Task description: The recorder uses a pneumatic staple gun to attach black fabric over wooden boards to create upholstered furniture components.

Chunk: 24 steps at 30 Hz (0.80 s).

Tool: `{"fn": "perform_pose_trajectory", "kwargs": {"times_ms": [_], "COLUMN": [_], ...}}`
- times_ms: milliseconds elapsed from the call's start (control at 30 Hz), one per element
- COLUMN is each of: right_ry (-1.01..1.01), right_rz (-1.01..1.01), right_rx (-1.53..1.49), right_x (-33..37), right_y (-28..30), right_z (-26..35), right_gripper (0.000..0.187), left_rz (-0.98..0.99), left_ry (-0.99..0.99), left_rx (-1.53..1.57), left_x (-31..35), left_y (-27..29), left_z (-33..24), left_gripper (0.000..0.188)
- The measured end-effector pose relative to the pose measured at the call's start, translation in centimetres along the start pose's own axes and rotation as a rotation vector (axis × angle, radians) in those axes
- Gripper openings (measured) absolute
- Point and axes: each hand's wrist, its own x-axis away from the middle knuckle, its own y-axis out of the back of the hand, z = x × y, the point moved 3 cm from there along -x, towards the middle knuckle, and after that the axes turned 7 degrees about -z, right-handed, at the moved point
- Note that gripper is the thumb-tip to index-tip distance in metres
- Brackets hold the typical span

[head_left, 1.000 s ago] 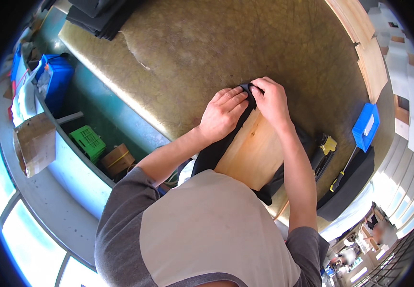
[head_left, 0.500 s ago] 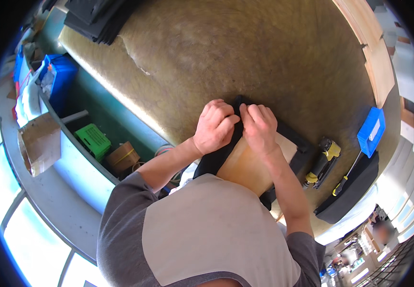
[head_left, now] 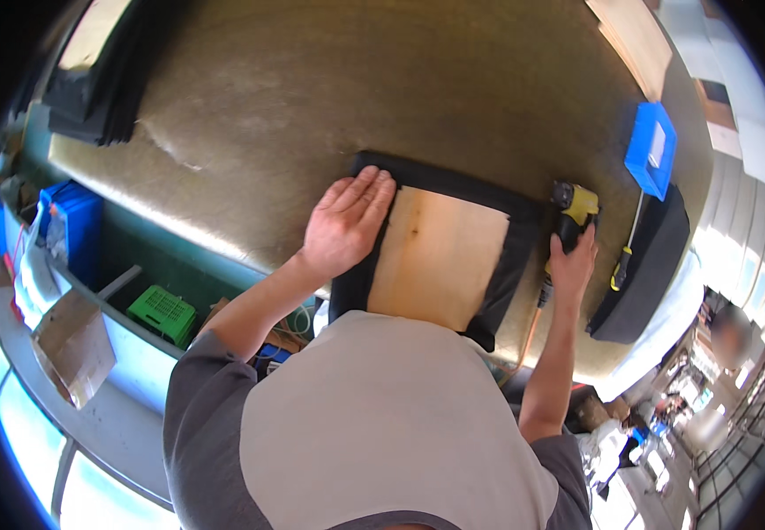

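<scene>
A wooden board (head_left: 440, 256) lies in front of me, with black fabric (head_left: 453, 181) folded over its edges. My left hand (head_left: 347, 221) rests on the fabric at the board's far left corner, its fingers stretched out and pressing down. To the right of the board is a yellow and black air staple gun (head_left: 577, 200), an orange hose at its near end. My right hand (head_left: 574, 259) is closed around the gun's black handle; part of the grip is hidden by the fingers.
Right of the gun are a blue bin (head_left: 651, 150), a screwdriver (head_left: 621, 268) and folded black fabric (head_left: 643, 274). Black pieces (head_left: 91, 97) are stacked at the far left, wood sheets (head_left: 638, 40) at the far right. A green crate (head_left: 163, 314) sits below the table's left edge.
Both hands were pinching the fabric at the board's far edge. My right hand has moved right and taken hold of the staple gun; my left has flattened on the folded corner.
</scene>
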Motion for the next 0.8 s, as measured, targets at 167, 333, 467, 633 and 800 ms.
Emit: {"fn": "perform_pose_trajectory", "kwargs": {"times_ms": [167,333,467,633,800], "right_ry": [0.108,-0.251,-0.065,0.074,0.069], "right_rz": [0.001,0.524,0.897,0.879,0.925], "right_rx": [-0.09,-0.791,-0.824,-0.589,-0.626], "right_x": [-2.6,-1.1,2.4,3.4,3.0], "right_y": [-1.1,5.9,6.0,2.1,1.9], "right_z": [-1.4,6.2,17.6,20.4,21.2], "right_gripper": [0.076,0.027,0.019,0.011,0.008], "left_rz": [-0.054,-0.095,-0.126,-0.126,-0.151], "left_ry": [-0.018,-0.03,-0.026,-0.01,-0.004], "left_rx": [-0.036,-0.03,-0.04,-0.053,-0.032], "left_x": [0.5,0.6,1.1,1.2,1.6], "left_y": [-0.3,0.2,-0.2,-0.3,-0.3], "left_z": [-0.2,-0.5,-0.1,-0.3,-0.3], "left_gripper": [0.041,0.042,0.042,0.044,0.043]}}
